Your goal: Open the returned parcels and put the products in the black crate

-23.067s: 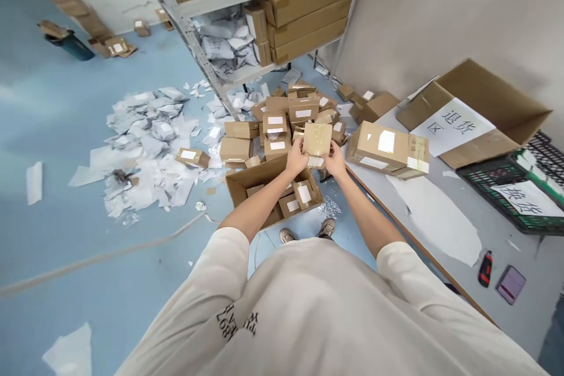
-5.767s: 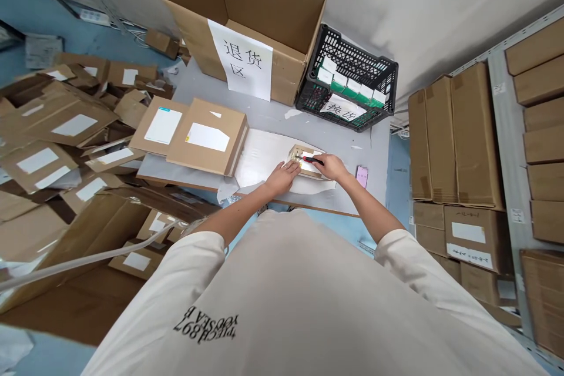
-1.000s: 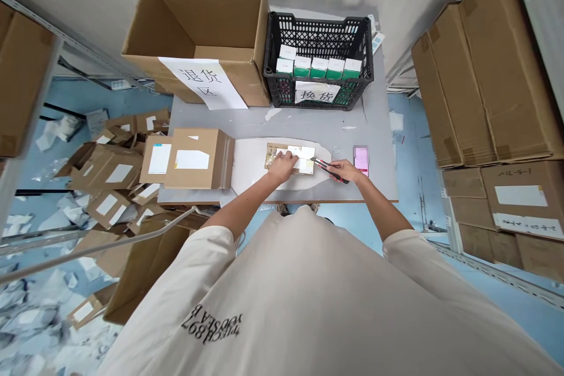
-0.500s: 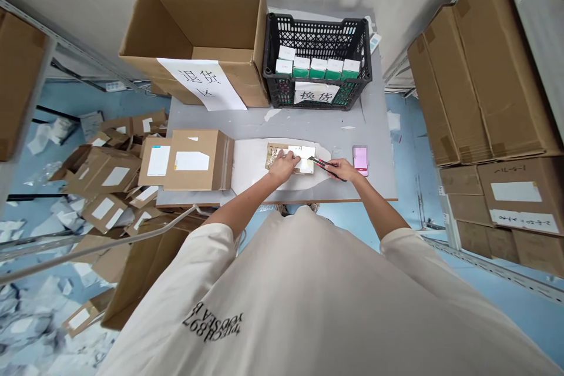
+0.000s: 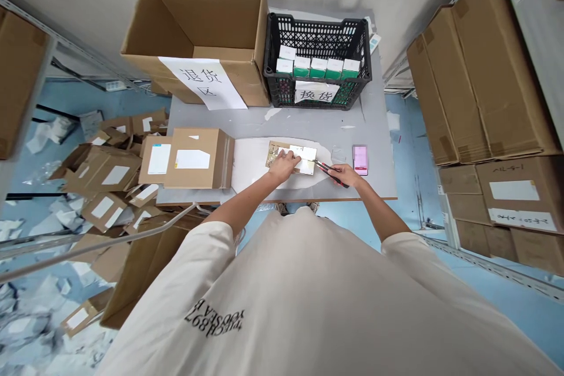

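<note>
On the white sheet (image 5: 247,158) at the table's front lies a small flat box (image 5: 309,153), white on the right and tan-gold printed on the left. My left hand (image 5: 283,165) grips it from above, fingers bent over its middle and hiding part of it. My right hand (image 5: 344,174) is closed around slim black-and-red pliers (image 5: 325,169), as far as I can make out. Their tip meets the box's right end. Just right of that hand, a phone (image 5: 360,160) with a pink screen lies on the table.
Taped cardboard parcels (image 5: 194,158) stand to the left. Behind are a large open carton (image 5: 220,82) and a black crate (image 5: 317,97) holding several white-green boxes (image 5: 318,69). Discarded cartons (image 5: 106,170) cover the floor at left; shelved cartons (image 5: 506,88) line the right.
My right hand has shifted slightly right and down, and the pliers' handles have come closer together. My left hand stays on the box.
</note>
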